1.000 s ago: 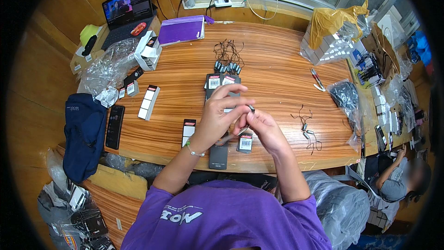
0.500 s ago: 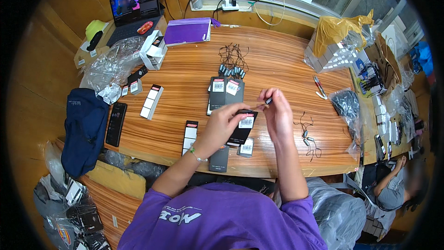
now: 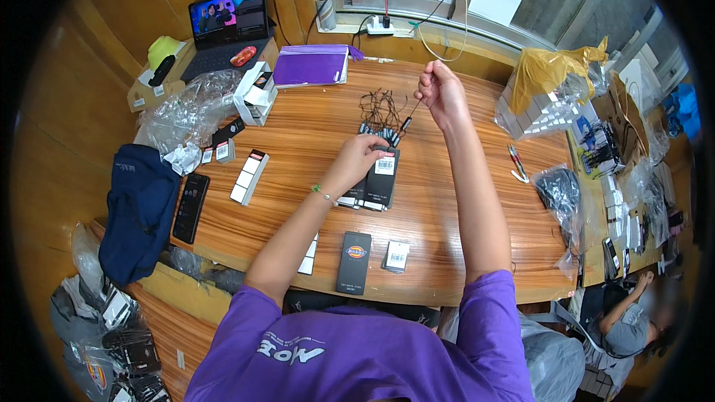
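Note:
My left hand (image 3: 359, 158) is at the top edge of a black hang tag (image 3: 385, 166), its fingers closed there. This tag lies on the right of two side-by-side stacks of dark tags. My right hand (image 3: 441, 97) is raised farther back, its fingers pinched on a thin black cord (image 3: 419, 104). A small dark toggle (image 3: 406, 124) hangs on that cord, which slants down toward the held tag. Behind the stacks lies a tangled bunch of black cords (image 3: 381, 106) with pale blue-banded ends. A single grey tag (image 3: 354, 263) and a small white-labelled stack (image 3: 397, 256) lie nearer me.
On the left are a white-labelled stack (image 3: 249, 176), a phone (image 3: 191, 208) and a navy pouch (image 3: 140, 205). Small pliers (image 3: 518, 162) and a bagged dark bundle (image 3: 557, 193) lie on the right. A laptop (image 3: 227, 30) and a purple folder (image 3: 310, 65) are at the back.
My left hand has moved back and brought the black tag down onto the stack. My right hand has risen away from it, drawing the cord out.

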`<state>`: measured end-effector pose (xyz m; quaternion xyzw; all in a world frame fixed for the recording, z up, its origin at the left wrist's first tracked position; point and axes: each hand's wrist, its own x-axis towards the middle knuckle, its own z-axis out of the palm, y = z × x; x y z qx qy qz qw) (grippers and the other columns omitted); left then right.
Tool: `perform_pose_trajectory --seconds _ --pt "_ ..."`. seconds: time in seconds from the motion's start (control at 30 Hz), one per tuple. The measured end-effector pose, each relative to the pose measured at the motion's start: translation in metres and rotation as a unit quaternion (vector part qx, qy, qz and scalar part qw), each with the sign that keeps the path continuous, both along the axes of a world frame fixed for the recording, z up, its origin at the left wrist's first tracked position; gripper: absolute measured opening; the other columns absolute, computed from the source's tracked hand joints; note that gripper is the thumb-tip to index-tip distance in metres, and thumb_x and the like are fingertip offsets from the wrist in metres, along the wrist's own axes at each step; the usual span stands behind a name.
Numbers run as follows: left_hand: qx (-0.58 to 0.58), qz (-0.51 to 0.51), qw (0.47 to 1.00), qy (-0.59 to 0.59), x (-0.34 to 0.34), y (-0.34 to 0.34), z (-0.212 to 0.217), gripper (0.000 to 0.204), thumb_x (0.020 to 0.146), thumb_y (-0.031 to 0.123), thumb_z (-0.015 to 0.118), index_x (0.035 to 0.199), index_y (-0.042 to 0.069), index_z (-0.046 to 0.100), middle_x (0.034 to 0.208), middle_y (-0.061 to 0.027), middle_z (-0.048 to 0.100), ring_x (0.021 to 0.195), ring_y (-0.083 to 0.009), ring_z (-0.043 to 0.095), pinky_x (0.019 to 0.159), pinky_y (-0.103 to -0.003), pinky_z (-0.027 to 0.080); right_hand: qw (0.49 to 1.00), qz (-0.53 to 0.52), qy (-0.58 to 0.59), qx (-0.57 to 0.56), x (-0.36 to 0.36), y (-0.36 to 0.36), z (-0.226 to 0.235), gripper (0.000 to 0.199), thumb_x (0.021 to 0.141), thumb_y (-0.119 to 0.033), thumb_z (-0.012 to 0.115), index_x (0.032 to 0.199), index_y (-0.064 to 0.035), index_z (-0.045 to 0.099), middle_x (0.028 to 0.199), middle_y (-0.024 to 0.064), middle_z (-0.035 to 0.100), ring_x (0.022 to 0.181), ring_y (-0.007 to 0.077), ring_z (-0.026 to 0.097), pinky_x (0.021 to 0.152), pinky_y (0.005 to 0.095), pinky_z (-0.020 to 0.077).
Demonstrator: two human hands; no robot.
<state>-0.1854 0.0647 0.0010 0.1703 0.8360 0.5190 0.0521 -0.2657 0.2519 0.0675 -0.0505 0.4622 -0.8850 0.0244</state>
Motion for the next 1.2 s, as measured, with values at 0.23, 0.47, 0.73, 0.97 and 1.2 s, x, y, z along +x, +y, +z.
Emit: perform_pose_trajectory --seconds 0.23,0.47,0.73,0.97,1.2 --pt "-0.204 0.028 0.964 0.166 -0.003 -0.005 -0.012 0.025 0.077 0.018 0.064 0.099 0.007 0.064 0.107 -0.0102 0.048 0.101 -0.0277 0.043 0.088 -0.037 0.038 0.992 0.036 -0.033 0.116 -0.054 -0.019 -0.050 0.027 0.095 -0.025 0.037 0.082 -0.0062 0.053 0.062 0.0016 0.050 0.047 0.0104 0.041 0.047 0.0266 0.0405" --pt "-0.111 0.043 0.971 0.208 0.055 -0.019 0.030 0.039 0.077 0.019 0.065 0.113 0.005 0.055 0.110 -0.0114 0.048 0.105 -0.0281 0.043 0.091 -0.038 0.036 0.837 -0.311 0.180 0.412 -0.068 0.002 -0.112 0.043 0.086 -0.027 0.058 0.119 -0.0028 0.045 0.104 0.0118 0.053 0.087 0.0183 0.052 0.075 0.0288 0.0464" --pt "-0.060 0.151 0.980 0.115 0.123 -0.076 0.022 0.054 0.074 0.010 0.067 0.124 0.005 0.045 0.111 -0.0094 0.048 0.095 -0.0201 0.045 0.084 -0.031 0.038 0.803 0.376 0.219 -0.407 0.095 0.001 -0.026 0.112 0.054 -0.065 0.070 0.141 -0.0215 0.015 0.127 0.0119 0.043 0.110 0.0285 0.045 0.089 0.0587 0.0374" --pt "-0.050 0.176 0.977 0.112 0.138 -0.076 0.027 0.060 0.074 0.010 0.067 0.128 0.006 0.040 0.110 -0.0073 0.046 0.086 -0.0173 0.042 0.075 -0.029 0.037 0.759 0.439 0.292 -0.382 0.143 -0.022 -0.018 0.120 0.051 -0.070 0.067 0.142 -0.0188 0.007 0.123 0.0196 0.042 0.110 0.0323 0.047 0.089 0.0550 0.0395" --pt "-0.005 0.158 0.983 0.093 0.151 -0.066 0.025 0.058 0.075 0.008 0.065 0.127 0.005 0.040 0.110 -0.0077 0.048 0.084 -0.0169 0.044 0.074 -0.028 0.040 0.835 0.433 0.205 -0.272 0.191 -0.052 -0.030 0.063 0.072 -0.065 0.054 0.103 -0.0101 0.049 0.093 0.0102 0.054 0.088 0.0242 0.054 0.083 0.0444 0.0425"
